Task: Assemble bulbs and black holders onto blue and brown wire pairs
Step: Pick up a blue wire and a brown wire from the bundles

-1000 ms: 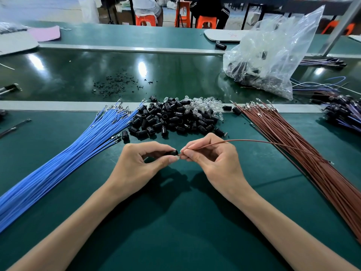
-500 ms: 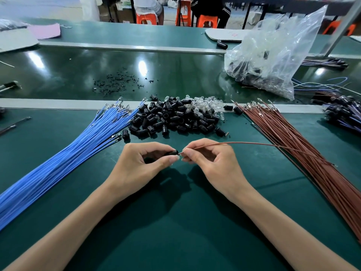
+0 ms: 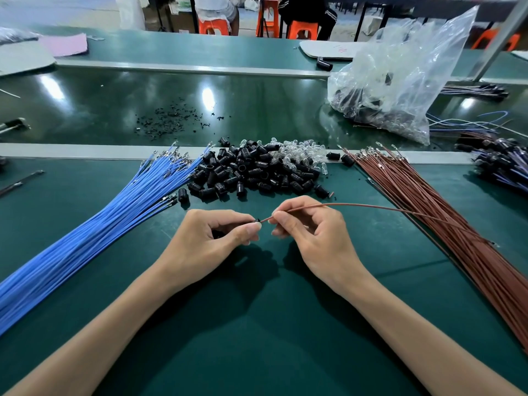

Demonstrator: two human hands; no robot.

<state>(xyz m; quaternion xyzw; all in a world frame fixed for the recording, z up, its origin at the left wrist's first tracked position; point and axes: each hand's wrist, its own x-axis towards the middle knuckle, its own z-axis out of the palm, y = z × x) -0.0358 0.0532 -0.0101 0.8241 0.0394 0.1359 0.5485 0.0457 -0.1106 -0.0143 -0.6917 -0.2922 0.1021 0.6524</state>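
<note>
Left wire bundle and right wire bundle flanking holder pile, bulbs just behind it; bag behind, at right

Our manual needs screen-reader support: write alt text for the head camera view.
The left hand pinches a black holder while the right hand holds a brown wire to it. Blue wires lie left, a brown bundle right, spare holders and clear bulbs between.

Assembly factory, conveyor belt, heaped black holders
</note>
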